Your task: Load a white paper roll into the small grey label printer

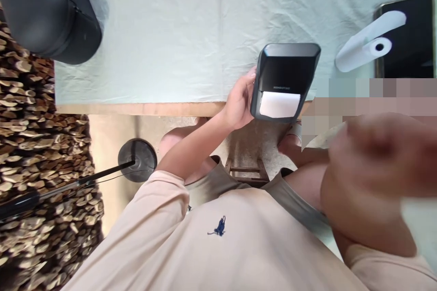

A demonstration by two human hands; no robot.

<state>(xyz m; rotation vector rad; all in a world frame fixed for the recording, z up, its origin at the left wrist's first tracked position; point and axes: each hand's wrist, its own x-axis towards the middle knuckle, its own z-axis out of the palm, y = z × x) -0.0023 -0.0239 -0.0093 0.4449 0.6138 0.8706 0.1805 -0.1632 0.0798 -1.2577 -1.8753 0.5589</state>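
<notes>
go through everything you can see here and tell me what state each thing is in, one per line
Black box-shaped receipt printer: lid open, white paper roll inside, at the table edge.
Left hand: gripping the printer's left side.
Right hand: raised close to the camera, blurred; grip unclear.
Loose white paper roll: on its side, partly unrolled.
Black flat tablet: lying flat, screen dark.
Pale green cloth-covered table: cloth creased.

Beige shirt (239,245), navy chest emblem (217,227)
</notes>
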